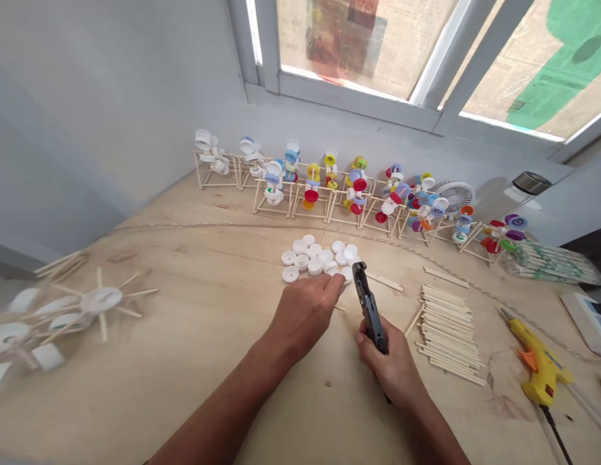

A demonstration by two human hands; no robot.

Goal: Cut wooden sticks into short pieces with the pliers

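Note:
My left hand (306, 310) is closed in a pinch just in front of the white bottle caps (301, 262). The tip of a thin wooden stick (340, 308) pokes out beside its fingers; the rest is hidden by the hand. In my right hand (388, 361) is a dark grey pair of pliers (371, 313), held upright with its head pointing away from me. Loose wooden sticks (448, 332) lie side by side to the right of that hand. One more stick (385, 282) rests behind the pliers.
A yellow glue gun (540, 361) lies at the right, near a white power strip (589, 320). Spoked wheels with caps (101, 299) sit at the left. Stick frames bearing coloured caps (311, 194) line the wall, with a small fan (454, 196) and a bagged stick bundle (555, 261).

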